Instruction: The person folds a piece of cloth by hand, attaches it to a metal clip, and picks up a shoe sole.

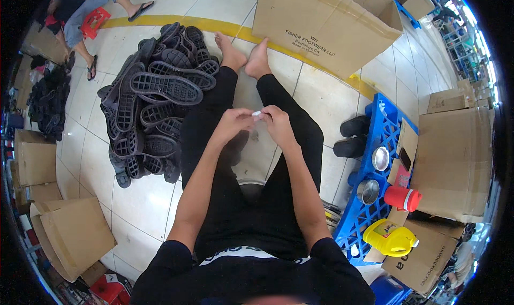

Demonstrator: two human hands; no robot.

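Note:
Between my fingertips, over the gap between my knees, is a small white piece (256, 113); it is too small to tell its kind. My left hand (235, 125) is closed, its fingertips pinching the piece from the left. From the other side, my right hand (277, 124) holds it too, with thumb and fingers pressed together. A large heap of black shoe soles (170, 88) lies on the floor beside my left leg, apart from both hands. Several soles show their grid-patterned hollow side.
Ahead stands a big open cardboard box (321, 29). A blue plastic pallet (369, 192) at right carries metal bowls (368, 192), a red jug (399, 198) and a yellow jug (388, 237). Black slippers (351, 147) lie beside it. Another person (96, 10) sits at far left.

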